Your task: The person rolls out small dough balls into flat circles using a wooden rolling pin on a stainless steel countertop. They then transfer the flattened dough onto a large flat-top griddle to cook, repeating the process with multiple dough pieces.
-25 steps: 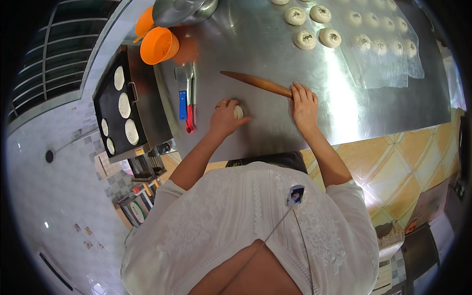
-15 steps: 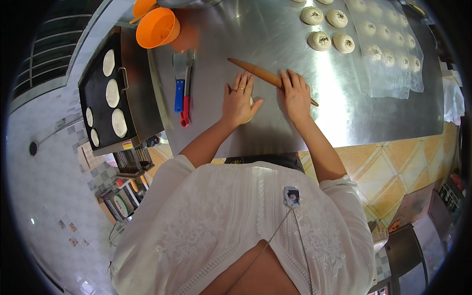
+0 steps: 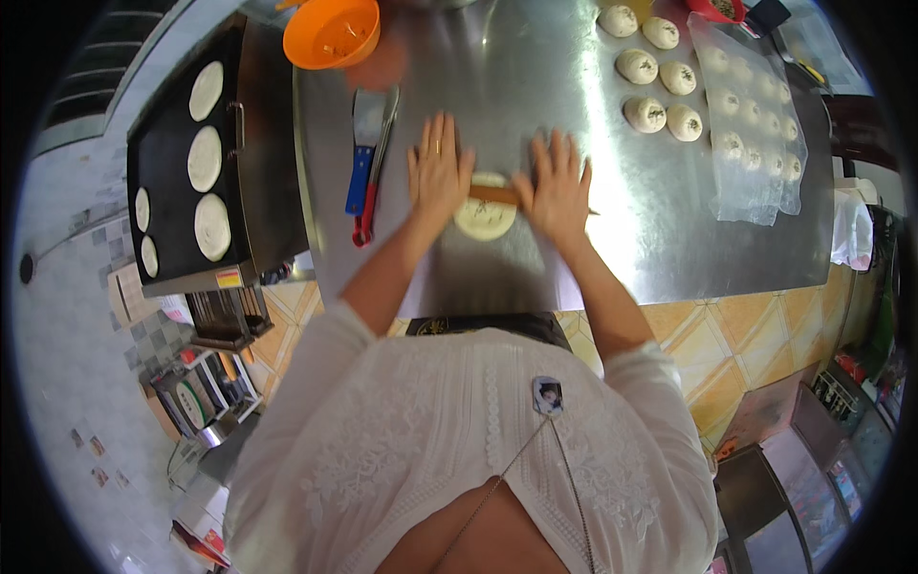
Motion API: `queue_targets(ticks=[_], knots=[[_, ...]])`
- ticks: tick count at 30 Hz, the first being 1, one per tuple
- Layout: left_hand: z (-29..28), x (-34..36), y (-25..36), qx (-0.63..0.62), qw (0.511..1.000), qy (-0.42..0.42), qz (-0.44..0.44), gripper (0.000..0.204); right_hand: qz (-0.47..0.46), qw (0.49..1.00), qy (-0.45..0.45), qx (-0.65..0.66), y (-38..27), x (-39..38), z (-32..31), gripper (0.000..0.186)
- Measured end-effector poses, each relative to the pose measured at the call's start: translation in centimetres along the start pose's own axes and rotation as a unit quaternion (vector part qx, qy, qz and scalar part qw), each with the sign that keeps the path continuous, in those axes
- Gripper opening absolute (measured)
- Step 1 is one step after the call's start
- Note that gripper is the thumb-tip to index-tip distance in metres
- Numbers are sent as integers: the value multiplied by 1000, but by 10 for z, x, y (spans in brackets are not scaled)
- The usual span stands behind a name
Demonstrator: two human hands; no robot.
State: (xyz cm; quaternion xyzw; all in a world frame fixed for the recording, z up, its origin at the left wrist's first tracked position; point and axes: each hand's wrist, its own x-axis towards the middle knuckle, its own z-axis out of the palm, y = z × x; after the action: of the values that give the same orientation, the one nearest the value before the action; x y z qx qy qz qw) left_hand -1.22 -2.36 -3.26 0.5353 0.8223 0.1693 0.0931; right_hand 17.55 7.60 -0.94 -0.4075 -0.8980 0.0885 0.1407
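Note:
A flattened round of dough (image 3: 484,223) with dark specks lies on the steel table in front of me. Across its upper part runs a wooden rolling pin (image 3: 493,195), mostly covered by my hands. My left hand (image 3: 440,172) lies over the pin's left end, fingers stretched forward. Over the right end rests my right hand (image 3: 557,191), its fingers also straight and a little apart. Left of my left hand are a scraper with a blue handle (image 3: 360,179) and red-handled tongs (image 3: 363,228), side by side.
An orange bowl (image 3: 330,34) stands at the back left. Several filled dough balls (image 3: 646,115) sit at the right, beside others under a clear plastic sheet (image 3: 751,187). On the left, a black griddle (image 3: 172,225) carries flat dough rounds (image 3: 212,227).
My left hand has lifted off the dough, uncovering it, and moved onto the pin. The pin has swung from a slant to nearly level across the dough. My right hand has shifted slightly left.

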Motion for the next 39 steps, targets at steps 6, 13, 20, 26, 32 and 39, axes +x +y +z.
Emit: queue_targets(ticks=[6,13,20,26,32,39], knots=[[-9,-53,-9,-3,994,-105,20,80,-17,992,-117,49,-23,-88,5,76],[3,60,-10,-16,999,44,13,74,69,996,48,24,0,40,21,70],[-7,-75,-7,-21,997,-65,35,78,0,993,-80,92,-28,-100,-10,53],[-24,16,31,-84,973,-213,26,35,-63,986,-36,152,-22,-101,-48,37],[-69,-15,19,-165,948,-261,-74,34,-84,982,-18,170,-23,-120,-78,49],[3,-43,1,26,998,-52,31,67,9,998,-29,46,-12,-68,-6,65]])
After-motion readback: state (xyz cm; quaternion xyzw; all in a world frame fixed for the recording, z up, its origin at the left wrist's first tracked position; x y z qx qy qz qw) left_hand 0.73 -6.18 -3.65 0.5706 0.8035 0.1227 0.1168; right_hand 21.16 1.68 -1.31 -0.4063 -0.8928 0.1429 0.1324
